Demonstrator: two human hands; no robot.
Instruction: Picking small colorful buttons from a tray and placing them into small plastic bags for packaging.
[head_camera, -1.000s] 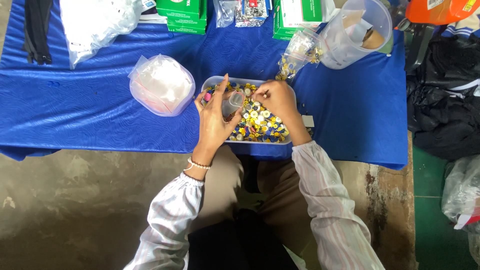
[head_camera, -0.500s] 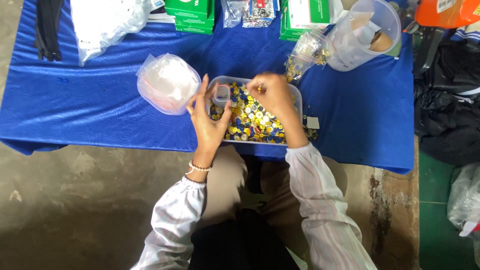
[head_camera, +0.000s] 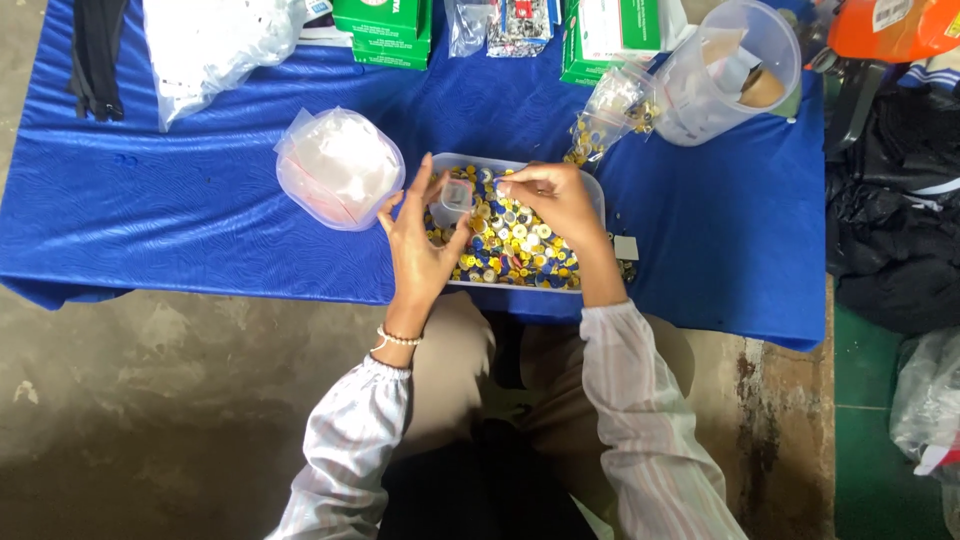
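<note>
1. While most of the view is bare concrete floor, the work sits on a blue-covered table that spans the upper frame.
2. Along the far edge stand green boxes, a large clear tub tipped on its side, and a white plastic bag; a clear bag of small pieces lies beside the tub.
3. Left of centre rests a bagged round bundle, pale pink inside clear film, just beside the left hand.
4. A clear rectangular tray at the table's near edge holds a heap of small round caps, yellow, blue and silver.
5. Raised over the tray's left end, the left hand pinches a small clear container between thumb and fingers, so that hand is closed on it.
6. The right hand hovers over the caps with fingertips drawn together; whether they grip a cap I cannot tell.
7. By its look the container is light, rigid and smooth, likely slippery, best taken by its side walls; the caps seem tiny, hard and loose, best pinched singly at the rim.
</note>
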